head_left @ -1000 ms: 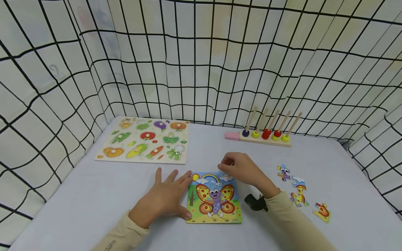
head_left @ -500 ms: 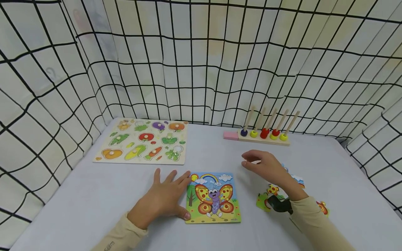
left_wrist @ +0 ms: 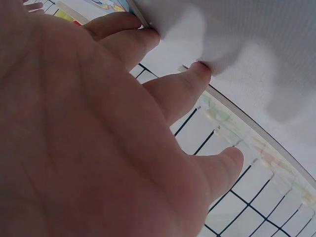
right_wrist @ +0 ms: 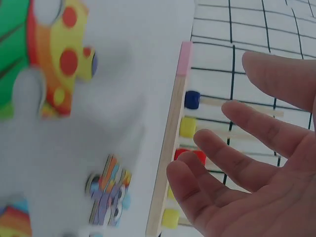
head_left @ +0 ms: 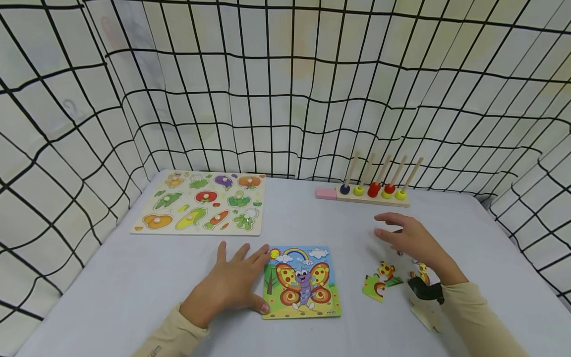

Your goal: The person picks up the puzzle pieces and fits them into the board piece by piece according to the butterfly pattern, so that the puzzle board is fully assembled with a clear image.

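Observation:
A square butterfly picture puzzle [head_left: 303, 287] lies flat on the white table, its picture filled in. My left hand [head_left: 227, 282] rests spread at its left side, thumb by the lower left corner and a fingertip near the upper left. Over the loose puzzle pieces at the right hovers my right hand [head_left: 415, 243], fingers loosely bent and holding nothing. Beside it lie a green and yellow piece [head_left: 373, 288] and a red-and-yellow spotted piece [head_left: 386, 270]. A purple face piece [right_wrist: 108, 195] shows in the right wrist view; hand and sleeve partly hide other pieces from the head view.
A vegetable knob puzzle board [head_left: 196, 203] lies at the back left. At the back right stands a wooden peg stand [head_left: 372, 198] with coloured beads and a pink end. A pale piece [head_left: 426, 316] lies beside the right sleeve. Black netting [head_left: 290, 94] walls the table.
My right hand has moved right, from the puzzle's upper right corner to above the loose pieces, uncovering some nearer the puzzle. My left hand has stayed at the puzzle.

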`<state>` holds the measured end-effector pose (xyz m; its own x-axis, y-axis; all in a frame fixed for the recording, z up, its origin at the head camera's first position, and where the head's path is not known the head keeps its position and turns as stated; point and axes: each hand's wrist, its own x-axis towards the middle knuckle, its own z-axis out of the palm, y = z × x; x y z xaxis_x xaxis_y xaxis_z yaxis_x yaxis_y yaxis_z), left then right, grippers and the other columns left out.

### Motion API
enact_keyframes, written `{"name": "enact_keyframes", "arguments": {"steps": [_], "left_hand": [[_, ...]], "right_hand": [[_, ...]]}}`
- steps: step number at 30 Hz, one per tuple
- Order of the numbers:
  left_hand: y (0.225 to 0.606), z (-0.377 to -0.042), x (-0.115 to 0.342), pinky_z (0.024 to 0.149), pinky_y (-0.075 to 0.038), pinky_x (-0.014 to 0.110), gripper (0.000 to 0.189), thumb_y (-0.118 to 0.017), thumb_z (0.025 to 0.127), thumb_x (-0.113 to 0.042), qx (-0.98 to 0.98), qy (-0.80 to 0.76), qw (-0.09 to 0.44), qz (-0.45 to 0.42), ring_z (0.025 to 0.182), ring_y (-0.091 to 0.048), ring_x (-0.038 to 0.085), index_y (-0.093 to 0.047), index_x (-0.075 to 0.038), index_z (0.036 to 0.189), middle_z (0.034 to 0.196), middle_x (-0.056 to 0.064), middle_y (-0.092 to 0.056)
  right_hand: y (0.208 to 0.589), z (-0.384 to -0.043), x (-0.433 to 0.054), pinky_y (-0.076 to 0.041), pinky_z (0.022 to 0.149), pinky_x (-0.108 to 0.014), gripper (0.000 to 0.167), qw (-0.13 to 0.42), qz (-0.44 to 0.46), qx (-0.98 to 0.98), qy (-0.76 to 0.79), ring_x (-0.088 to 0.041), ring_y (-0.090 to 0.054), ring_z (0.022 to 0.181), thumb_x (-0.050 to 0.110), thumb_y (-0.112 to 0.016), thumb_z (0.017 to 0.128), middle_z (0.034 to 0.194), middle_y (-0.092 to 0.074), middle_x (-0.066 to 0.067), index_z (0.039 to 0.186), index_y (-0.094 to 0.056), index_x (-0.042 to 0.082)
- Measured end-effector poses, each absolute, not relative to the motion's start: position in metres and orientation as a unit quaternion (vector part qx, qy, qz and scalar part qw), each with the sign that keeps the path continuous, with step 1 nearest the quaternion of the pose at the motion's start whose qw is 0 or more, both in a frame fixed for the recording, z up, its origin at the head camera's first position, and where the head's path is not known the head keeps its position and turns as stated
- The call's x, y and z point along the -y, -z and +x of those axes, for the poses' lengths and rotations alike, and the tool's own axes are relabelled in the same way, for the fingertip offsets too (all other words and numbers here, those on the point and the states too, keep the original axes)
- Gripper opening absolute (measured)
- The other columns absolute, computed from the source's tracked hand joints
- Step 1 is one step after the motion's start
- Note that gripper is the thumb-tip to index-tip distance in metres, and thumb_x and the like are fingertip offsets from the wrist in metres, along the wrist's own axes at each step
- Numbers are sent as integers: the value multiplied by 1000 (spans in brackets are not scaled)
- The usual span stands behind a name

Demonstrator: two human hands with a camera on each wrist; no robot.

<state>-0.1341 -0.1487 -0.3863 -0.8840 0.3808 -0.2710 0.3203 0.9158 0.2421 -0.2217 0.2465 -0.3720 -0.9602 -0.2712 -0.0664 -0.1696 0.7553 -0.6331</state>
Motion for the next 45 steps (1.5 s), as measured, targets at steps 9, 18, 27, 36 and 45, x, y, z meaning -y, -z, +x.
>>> {"name": "enact_keyframes", "arguments": {"steps": [9,18,27,36,45], "left_hand": [[391,-134,150,116,1,84,110,-95,72,-57,-967,-93,155,179,156,-29,47,-49,-11,161,172,8,-36],[403,-139,152,116,-1,84,110,-94,72,-58,-968,-90,135,192,155,-30,48,-49,-12,161,172,7,-37],[391,-134,150,116,1,84,109,-95,73,-56,-967,-91,156,179,157,-27,48,-48,-11,161,173,7,-36],[385,-133,149,116,1,84,109,-95,72,-55,-966,-99,155,181,156,-28,48,-49,-10,161,172,8,-37],[385,-132,150,116,2,84,110,-95,72,-55,-965,-106,153,183,156,-28,48,-48,-10,161,172,8,-36]], "right_hand": [[378,-211,-278,-61,88,-56,52,57,-115,-944,304,-49,-65,118,29,-72,105,152,-52,-32,148,-60,2],[384,-203,-307,-52,100,-68,50,50,-120,-949,286,-54,-52,133,26,-73,104,154,-50,-30,146,-60,2],[388,-201,-324,-46,105,-71,39,37,-136,-950,278,-54,-42,140,20,-74,103,154,-48,-33,135,-66,1],[394,-196,-334,-43,104,-76,26,49,-145,-953,263,-60,-40,140,8,-75,99,153,-45,-38,123,-69,1],[401,-197,-341,-43,101,-79,25,60,-172,-948,262,-63,-39,139,2,-78,94,152,-45,-40,117,-70,4]]}}
